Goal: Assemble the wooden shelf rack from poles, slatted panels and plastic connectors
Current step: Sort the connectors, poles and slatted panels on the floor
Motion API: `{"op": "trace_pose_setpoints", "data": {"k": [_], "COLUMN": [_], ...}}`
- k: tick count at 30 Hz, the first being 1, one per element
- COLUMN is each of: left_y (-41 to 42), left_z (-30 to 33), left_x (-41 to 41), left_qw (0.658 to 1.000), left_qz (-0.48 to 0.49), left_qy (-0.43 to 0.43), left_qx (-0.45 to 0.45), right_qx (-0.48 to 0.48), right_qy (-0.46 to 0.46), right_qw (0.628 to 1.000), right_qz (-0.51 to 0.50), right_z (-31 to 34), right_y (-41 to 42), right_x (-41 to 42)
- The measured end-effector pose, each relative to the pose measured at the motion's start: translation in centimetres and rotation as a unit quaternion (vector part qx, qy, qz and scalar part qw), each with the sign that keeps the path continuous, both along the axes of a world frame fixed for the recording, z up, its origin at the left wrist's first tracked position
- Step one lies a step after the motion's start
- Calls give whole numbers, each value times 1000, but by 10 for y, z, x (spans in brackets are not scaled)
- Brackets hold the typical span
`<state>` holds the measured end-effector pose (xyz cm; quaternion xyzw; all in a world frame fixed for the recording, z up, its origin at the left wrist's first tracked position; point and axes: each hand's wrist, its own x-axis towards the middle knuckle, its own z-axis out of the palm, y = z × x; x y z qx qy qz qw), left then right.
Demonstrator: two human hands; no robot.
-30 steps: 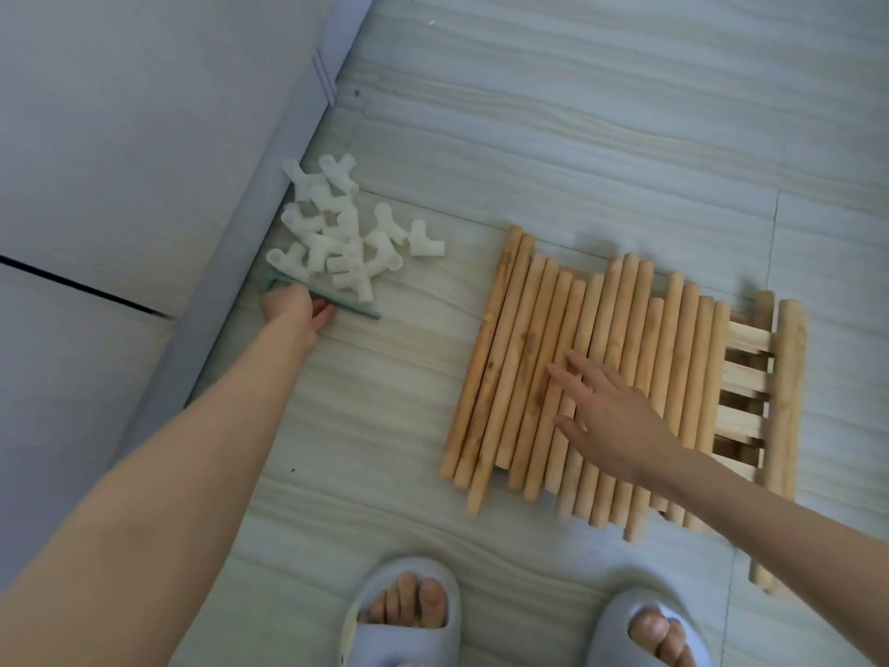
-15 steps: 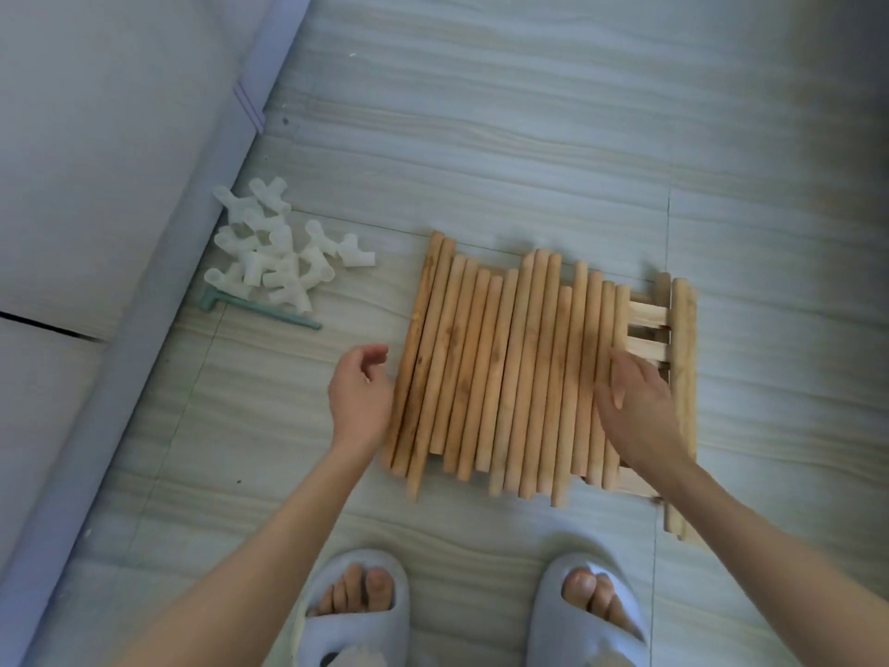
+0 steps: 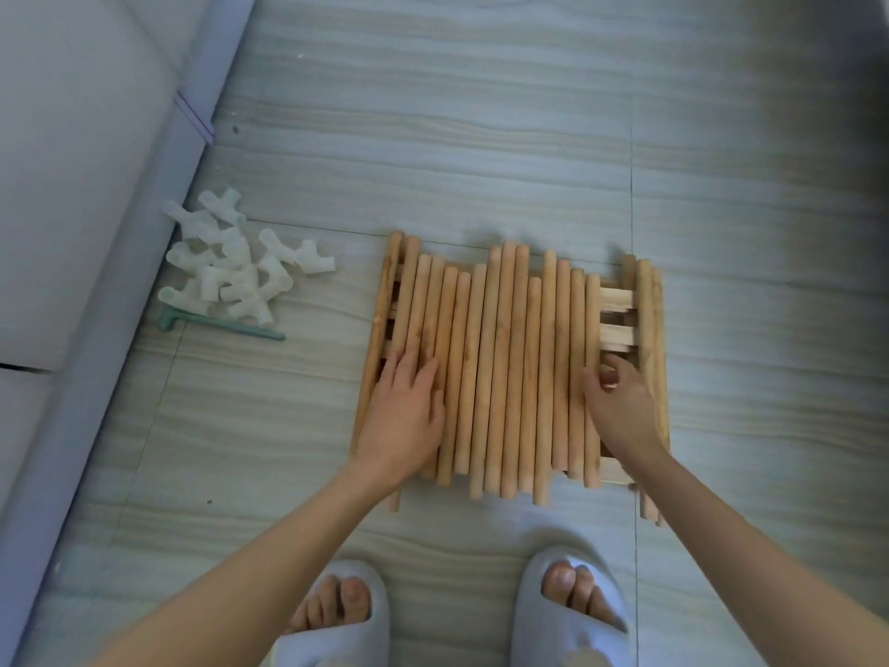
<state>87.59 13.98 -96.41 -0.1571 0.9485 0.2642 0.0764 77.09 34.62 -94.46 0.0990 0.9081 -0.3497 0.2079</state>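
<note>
Two hands (image 3: 404, 416) (image 3: 620, 406) on poles (image 3: 505, 368) atop slatted panels (image 3: 615, 300).

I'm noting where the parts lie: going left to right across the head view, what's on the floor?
Plastic connectors with the green tool just below them → left hand → wooden poles → right hand → slatted panel.

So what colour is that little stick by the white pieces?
Green stick, clearest in the head view.

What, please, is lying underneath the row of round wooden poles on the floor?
Pale flat slats of slatted wooden panels show under the round wooden poles at the right edge and left edge. How many panels are stacked is hidden.
</note>
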Motion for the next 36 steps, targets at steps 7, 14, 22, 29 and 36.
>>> {"op": "trace_pose_setpoints", "data": {"k": [7,14,22,29,36], "left_y": [-10,-27,14,8,7], "left_z": [4,8,8,13,14], "left_x": [-40,-62,-74,-76,-77], "left_qw": [972,906,874,878,844], "left_qz": [191,241,287,257,232], "left_qy": [-90,-147,-109,-120,-166], "left_qx": [99,316,377,386,455], "right_qx": [17,-95,-137,-218,-275], "right_qy": [-21,-107,-131,-189,-267], "right_qw": [1000,989,982,956,920], "right_qz": [7,-32,-2,-55,-86], "right_z": [-2,-4,-6,-4,-5], "right_y": [-2,-22,-30,-35,-41], "right_x": [-7,-12,-10,-10,-11]}}
